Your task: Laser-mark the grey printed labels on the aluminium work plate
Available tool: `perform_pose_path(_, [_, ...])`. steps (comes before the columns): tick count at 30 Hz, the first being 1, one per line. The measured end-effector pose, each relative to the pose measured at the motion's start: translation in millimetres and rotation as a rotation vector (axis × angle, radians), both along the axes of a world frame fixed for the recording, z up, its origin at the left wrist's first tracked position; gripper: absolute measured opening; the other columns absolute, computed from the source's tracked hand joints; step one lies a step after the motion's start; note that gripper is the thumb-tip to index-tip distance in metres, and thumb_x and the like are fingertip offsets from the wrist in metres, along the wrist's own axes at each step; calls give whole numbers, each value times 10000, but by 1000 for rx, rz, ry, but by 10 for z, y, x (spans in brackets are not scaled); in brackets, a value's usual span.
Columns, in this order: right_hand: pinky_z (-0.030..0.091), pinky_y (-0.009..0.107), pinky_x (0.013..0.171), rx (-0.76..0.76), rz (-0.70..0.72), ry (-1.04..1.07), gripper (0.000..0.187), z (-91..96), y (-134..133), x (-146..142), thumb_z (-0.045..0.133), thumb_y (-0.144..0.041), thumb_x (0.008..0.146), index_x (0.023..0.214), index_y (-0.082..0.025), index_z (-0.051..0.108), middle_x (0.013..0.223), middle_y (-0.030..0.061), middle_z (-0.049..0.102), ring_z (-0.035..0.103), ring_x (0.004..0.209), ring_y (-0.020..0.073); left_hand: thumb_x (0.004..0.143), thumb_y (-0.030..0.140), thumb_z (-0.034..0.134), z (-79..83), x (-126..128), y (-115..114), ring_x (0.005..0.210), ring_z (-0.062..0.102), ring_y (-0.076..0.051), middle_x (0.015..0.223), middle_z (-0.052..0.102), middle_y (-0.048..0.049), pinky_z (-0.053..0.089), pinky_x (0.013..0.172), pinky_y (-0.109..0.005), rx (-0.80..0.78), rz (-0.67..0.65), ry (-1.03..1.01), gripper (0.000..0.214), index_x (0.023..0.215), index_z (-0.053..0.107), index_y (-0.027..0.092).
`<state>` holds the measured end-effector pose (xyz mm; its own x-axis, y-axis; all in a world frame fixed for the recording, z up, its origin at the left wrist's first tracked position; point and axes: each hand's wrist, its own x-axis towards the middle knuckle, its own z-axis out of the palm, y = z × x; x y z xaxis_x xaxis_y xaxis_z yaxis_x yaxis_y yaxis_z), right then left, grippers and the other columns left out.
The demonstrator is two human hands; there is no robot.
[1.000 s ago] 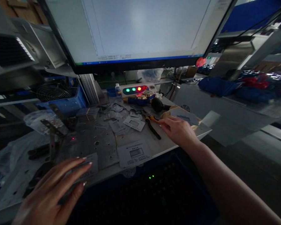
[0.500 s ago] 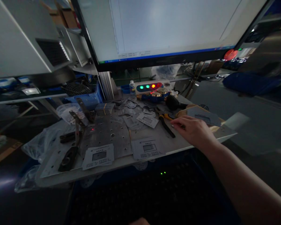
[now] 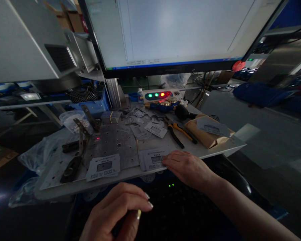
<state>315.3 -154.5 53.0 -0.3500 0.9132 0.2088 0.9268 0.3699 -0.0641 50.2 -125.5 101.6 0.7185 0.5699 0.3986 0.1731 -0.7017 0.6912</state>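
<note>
My right hand (image 3: 188, 169) is at the right edge of a stack of grey printed plates (image 3: 147, 160) by the table's front edge. Its fingers are together and bent over the plates, with the thumb hidden beneath. My left hand (image 3: 115, 211) hovers above the dark keyboard (image 3: 180, 211), fingers loosely curved and apart from the thumb. A small yellowish spot shows at the thumb tip; I cannot tell whether it is the nail. A second stack of printed plates (image 3: 104, 167) lies further left on the drilled metal plate (image 3: 126, 147).
Pliers (image 3: 177, 134) with black and orange handles lie beside a brown paper package (image 3: 203, 142). Loose plates (image 3: 157, 129) cover the table's middle. Dark clamps (image 3: 72, 169) stand at left. A monitor (image 3: 175, 33) hangs over the back, near a lit button panel (image 3: 158, 95).
My right hand has moved left and nearer, from beside the pliers and package to the right plate stack. My left hand has risen into view from the bottom edge.
</note>
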Motion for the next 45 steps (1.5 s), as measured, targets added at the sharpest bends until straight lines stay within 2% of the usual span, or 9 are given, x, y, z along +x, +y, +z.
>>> perform_pose_path(5, [483, 311, 671, 411, 10, -111, 240, 100, 35, -18, 446, -60, 894, 1029, -123, 634, 881, 59, 701, 630, 786, 181, 872, 51, 408, -50, 214, -35, 970, 629, -141, 1042, 668, -51, 569, 830, -256, 411, 163, 75, 347, 1153, 559, 187])
perform_pose_path(8, [441, 325, 642, 569, 8, -102, 180, 230, 271, -203, 462, -112, 929, 997, -115, 629, 849, 55, 685, 612, 765, 194, 875, 70, 417, -39, 329, 21, 1088, 589, -208, 1178, 636, -110, 565, 906, -361, 648, 333, 182, 405, 1270, 498, 108])
perform_pose_path(12, [449, 347, 656, 316, 42, -115, 158, 354, 773, -718, 495, -135, 918, 973, -144, 643, 885, 77, 685, 611, 827, 233, 880, 102, 418, -62, 239, 247, 1206, 519, -270, 1295, 566, -172, 516, 991, -445, 724, 600, 291, 470, 1346, 416, 40])
perform_pose_path(16, [487, 320, 672, 209, 125, -96, 95, 315, 1030, -1114, 581, -131, 863, 917, -157, 655, 894, 66, 699, 628, 859, 218, 883, 136, 405, -215, 3, 532, 1163, 554, -301, 1238, 598, -200, 509, 984, -470, 600, 721, 451, 403, 1252, 517, 17])
perform_pose_path(21, [527, 328, 711, 293, 185, 97, 199, 198, 704, -1166, 481, -89, 875, 962, -164, 644, 944, 68, 701, 644, 859, 206, 925, 242, 408, -362, -21, 787, 1156, 567, -285, 1252, 606, -146, 487, 987, -456, 319, 638, 673, 387, 1275, 542, 149])
perform_pose_path(24, [548, 312, 681, 383, 276, 277, 255, 123, 379, -1157, 401, -95, 905, 962, -168, 639, 905, 60, 708, 663, 814, 195, 948, 308, 373, -372, 29, 925, 1126, 580, -285, 1189, 636, -126, 473, 978, -474, 283, 591, 701, 376, 1250, 575, 213])
perform_pose_path(29, [583, 266, 708, 367, 294, 295, 280, -78, 19, -1091, 391, -119, 931, 1031, -187, 643, 944, 37, 733, 694, 859, 168, 965, 311, 330, -394, -102, 1168, 1132, 577, -265, 1100, 668, -138, 409, 1041, -469, 320, 600, 705, 377, 1091, 660, 179])
perform_pose_path(38, [600, 263, 664, 296, 268, 337, 297, -423, -121, -1107, 398, -104, 898, 1046, -213, 631, 944, 27, 738, 706, 833, 178, 969, 298, 334, -507, -363, 1353, 1258, 501, -253, 1343, 548, -143, 419, 1058, -407, 298, 630, 684, 394, 1257, 583, 197])
perform_pose_path(45, [579, 299, 585, 115, 299, 360, 310, -402, -202, -1341, 393, -49, 841, 965, -194, 637, 884, 30, 725, 681, 732, 195, 974, 302, 299, -545, -351, 1349, 1284, 463, -253, 1346, 546, -133, 399, 1067, -432, 308, 624, 687, 418, 1295, 544, 191])
